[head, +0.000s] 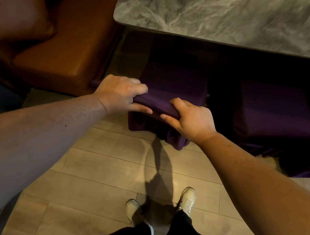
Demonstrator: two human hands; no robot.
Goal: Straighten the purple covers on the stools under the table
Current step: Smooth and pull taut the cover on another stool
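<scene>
Both fists clamp the bunched front edge: left hand (118, 94) and right hand (190, 119) on the near cover (173, 81), fold running left-right; far cover (273, 110) sits nearer the right hand.

I can't see the stool under the purple cover (171, 80); its far side sinks into shadow beneath the table (218, 18). The second cover (271, 114) runs off the right edge, its folds unreadable.
</scene>
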